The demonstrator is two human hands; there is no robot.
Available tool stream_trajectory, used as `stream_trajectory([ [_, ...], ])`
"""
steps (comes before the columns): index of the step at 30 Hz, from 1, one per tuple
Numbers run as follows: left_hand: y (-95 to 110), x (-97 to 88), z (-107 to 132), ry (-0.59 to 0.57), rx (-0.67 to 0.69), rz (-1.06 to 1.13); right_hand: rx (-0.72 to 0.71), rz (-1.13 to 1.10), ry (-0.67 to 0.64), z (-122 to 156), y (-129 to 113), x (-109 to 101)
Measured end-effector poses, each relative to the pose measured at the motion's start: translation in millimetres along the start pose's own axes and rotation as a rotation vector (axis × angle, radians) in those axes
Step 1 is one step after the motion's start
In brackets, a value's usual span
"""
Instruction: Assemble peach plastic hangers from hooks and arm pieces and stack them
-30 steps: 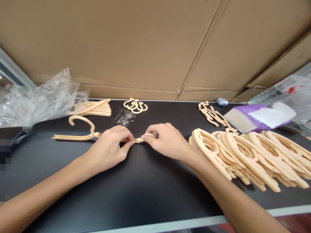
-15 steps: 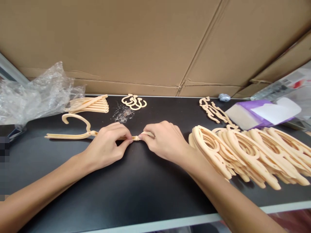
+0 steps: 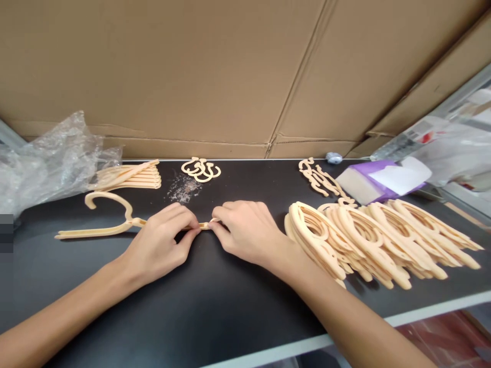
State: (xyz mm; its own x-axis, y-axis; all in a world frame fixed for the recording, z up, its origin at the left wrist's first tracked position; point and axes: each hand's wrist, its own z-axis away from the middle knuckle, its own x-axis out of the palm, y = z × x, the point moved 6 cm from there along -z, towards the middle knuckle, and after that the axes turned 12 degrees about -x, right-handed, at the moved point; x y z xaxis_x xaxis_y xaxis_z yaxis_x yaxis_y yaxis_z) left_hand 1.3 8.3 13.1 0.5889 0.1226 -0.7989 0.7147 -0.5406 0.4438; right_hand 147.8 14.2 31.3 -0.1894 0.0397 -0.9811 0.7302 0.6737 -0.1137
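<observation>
A cream plastic hanger (image 3: 92, 232) lies across the black tabletop, its hook (image 3: 111, 197) pointing away from me and its left arm free. My left hand (image 3: 163, 237) is closed around the hanger's right arm, thumb and forefinger pinching close to the tip. Just right of it, my right hand (image 3: 245, 225) pinches a small cream plastic piece against that tip. The fingers hide most of this piece, so I cannot tell how the two parts fit.
Stacked folded cream hangers (image 3: 360, 235) fill the right side. Behind them are small curved parts (image 3: 322, 179) and a purple tissue pack (image 3: 368, 179). Loose hooks (image 3: 201, 168), straight strips (image 3: 134, 175) and clear plastic wrap (image 3: 57, 158) lie at the back left. Cardboard (image 3: 172, 76) walls the rear.
The camera view has shifted slightly, moving the scene left. Both hands stay at the hanger's tip; less of the small cream piece now shows beside my right fingers.
</observation>
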Motion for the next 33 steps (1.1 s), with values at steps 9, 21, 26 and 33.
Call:
stream_trajectory([
  [9,5,-4.2,2,0.117,0.081,-0.019,-0.047,0.010,0.016,1,-8,3],
  [21,19,-13.8,9,0.290,0.281,-0.092,0.110,-0.377,0.187,1,15,5],
  [26,27,-19.1,13,0.293,0.349,-0.063,0.193,-0.710,0.385,3,23,-2],
  [33,-7,-12.2,-1,0.128,-0.261,0.381,0.072,-0.573,0.567,4,4,1],
])
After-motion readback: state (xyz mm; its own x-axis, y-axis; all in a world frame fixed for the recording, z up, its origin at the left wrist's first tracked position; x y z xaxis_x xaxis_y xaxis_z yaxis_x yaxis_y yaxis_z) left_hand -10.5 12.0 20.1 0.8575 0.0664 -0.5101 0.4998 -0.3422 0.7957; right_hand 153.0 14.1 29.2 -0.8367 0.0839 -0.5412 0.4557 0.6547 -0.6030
